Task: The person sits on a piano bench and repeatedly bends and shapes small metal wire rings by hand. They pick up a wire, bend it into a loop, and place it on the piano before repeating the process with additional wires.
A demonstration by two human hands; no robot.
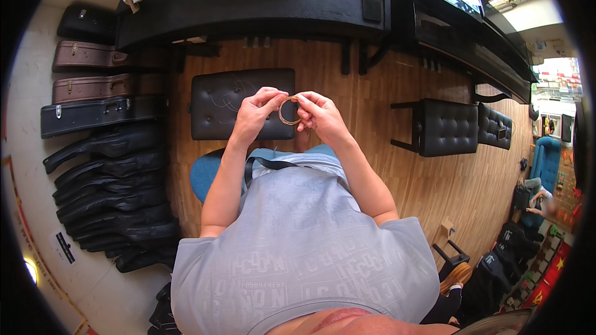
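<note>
Between my hands is a small coil of thin gold-coloured wire string [281, 113], wound into a ring. The fingertips of my left hand [253, 115] are closed on its upper left. Opposite them, my right hand [324, 115] pinches the coil at the upper right, its lower fingers curled near the ring. Just beyond and below my hands stands a black tufted bench [208, 125]. Several loose loops of thin pale string [226, 92] lie on its top.
A black piano [261, 12] stands across the far side. Hard instrument cases [90, 89] and soft black gig bags [118, 195] line the left. To the right are another tufted bench [448, 127] and a blue sofa [546, 164] with a person [539, 201] beside it.
</note>
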